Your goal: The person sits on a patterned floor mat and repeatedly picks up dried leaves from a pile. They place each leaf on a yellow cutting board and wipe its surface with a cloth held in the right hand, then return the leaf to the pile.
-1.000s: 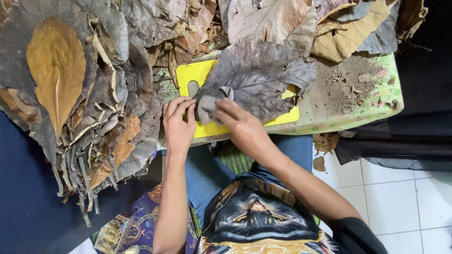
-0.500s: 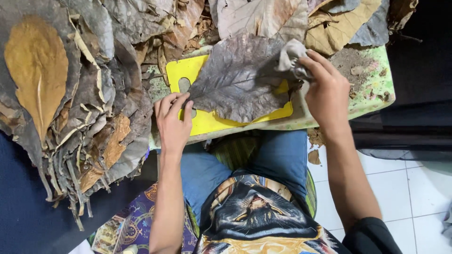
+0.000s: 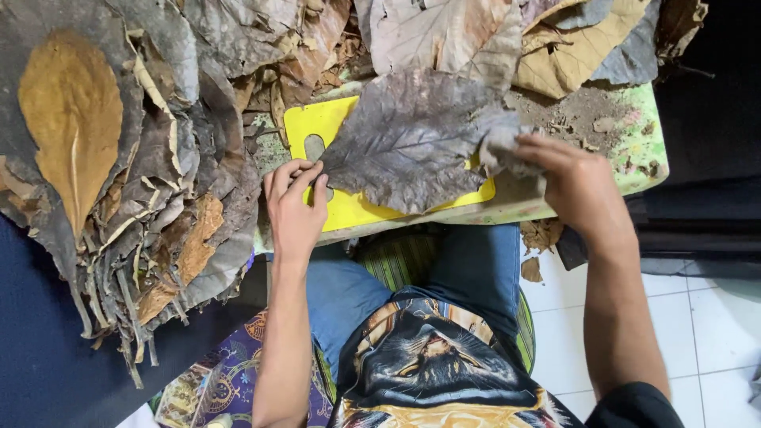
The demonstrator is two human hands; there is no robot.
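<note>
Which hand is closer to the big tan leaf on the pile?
Left. The left hand rests on the yellow board, just right of the pile holding the tan leaf; the right hand is across the grey leaf.

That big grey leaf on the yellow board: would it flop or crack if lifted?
The grey leaf looks dry and thin, so probably light and brittle. Its edge crumples under the right hand, suggesting some give. The left hand pins its stem end.
</note>
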